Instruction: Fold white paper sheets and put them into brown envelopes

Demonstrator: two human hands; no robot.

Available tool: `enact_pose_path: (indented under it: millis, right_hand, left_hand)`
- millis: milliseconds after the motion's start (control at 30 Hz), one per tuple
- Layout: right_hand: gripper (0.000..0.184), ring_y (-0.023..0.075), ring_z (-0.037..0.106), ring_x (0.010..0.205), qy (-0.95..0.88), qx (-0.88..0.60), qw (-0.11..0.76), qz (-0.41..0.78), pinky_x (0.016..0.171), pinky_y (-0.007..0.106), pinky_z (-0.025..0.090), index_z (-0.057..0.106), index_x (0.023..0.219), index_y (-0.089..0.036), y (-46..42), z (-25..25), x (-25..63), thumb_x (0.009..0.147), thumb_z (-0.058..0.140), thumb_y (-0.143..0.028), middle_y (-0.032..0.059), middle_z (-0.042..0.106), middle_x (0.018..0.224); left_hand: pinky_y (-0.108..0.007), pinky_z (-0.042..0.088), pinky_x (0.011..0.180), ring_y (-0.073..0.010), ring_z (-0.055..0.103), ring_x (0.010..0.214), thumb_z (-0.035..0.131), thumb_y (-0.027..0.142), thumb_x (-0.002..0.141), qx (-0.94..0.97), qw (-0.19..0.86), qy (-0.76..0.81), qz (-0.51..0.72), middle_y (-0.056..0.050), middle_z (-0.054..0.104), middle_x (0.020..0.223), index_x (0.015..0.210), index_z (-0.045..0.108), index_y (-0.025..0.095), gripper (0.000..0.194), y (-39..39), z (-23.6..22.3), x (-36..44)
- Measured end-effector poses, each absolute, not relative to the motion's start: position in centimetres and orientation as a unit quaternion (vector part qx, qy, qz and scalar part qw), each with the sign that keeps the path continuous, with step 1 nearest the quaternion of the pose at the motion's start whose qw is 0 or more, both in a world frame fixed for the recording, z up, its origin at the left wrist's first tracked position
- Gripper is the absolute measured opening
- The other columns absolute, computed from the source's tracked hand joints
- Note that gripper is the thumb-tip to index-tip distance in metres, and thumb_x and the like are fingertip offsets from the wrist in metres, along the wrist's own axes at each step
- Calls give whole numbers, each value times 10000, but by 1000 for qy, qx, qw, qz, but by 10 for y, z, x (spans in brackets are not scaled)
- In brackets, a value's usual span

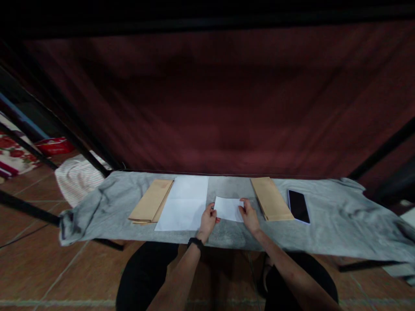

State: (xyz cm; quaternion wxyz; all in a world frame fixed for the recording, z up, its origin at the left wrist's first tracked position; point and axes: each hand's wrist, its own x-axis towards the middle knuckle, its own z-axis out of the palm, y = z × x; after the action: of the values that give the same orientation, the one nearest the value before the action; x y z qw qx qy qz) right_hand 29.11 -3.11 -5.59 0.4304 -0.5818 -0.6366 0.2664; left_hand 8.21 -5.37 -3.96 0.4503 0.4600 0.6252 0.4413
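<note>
A small white sheet of paper (pixel 228 209), perhaps folded, is held level between my two hands over the grey cloth. My left hand (pixel 208 219), with a black band at the wrist, pinches its left edge. At the right edge, my right hand (pixel 249 215) grips it with thumb and fingers. Larger white sheets (pixel 184 203) lie flat just left of my left hand. Beyond them is a stack of brown paper envelopes (pixel 151 201). Another brown envelope stack (pixel 271 199) rests close to the right of my right hand.
A phone (pixel 298 206) with a dark screen lies at the right on the grey cloth (pixel 337 216) covering the narrow bench. Dark red fabric (pixel 220 108) hangs behind it. Black metal bars stand at both sides. A striped white cloth (pixel 79 177) hangs at the left.
</note>
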Motion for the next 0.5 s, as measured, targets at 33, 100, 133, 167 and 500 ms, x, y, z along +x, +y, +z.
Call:
enact_pose_path:
  millis: [33,100,133,167,500]
  right_hand:
    - [344,192,616,643,-636,-583,430,266,642,280,478,549,1169,-228,-31,-56,291,875,442,-369,-30,602,721]
    - [322,172,553,573,-638,-583,424,270,600,262,441,573,1129,-232,-32,-57,291,860,461,-370,-60,535,644]
    - [307,163,518,543,-642,-579,419,276,574,254,419,591,1103,-238,-33,-58,292,852,473,-369,-71,503,613]
    - [287,157,490,524,-648,-572,414,284,553,249,401,611,1069,-244,-33,-58,292,843,483,-365,-74,487,596]
    - [227,183,604,744,-687,-535,388,302,681,269,481,692,868,-240,-36,-57,297,829,490,-336,24,675,862]
  left_hand:
    - [-218,516,511,-106,610,514,481,179,926,461,452,623,442,30,619,703,1304,524,137,383,-53,-41,82]
    - [-219,510,507,-108,610,508,485,182,925,463,454,619,442,34,611,690,1305,525,139,384,-52,-45,81]
    - [-220,508,507,-110,612,508,490,192,926,463,454,619,443,36,608,687,1311,522,143,389,-51,-47,80]
    - [-222,506,507,-112,613,507,495,201,928,464,454,618,443,36,606,687,1319,518,146,396,-51,-48,80]
    - [-252,534,571,-123,635,540,428,131,929,527,394,624,422,-3,660,746,1351,512,123,430,-58,-46,80]
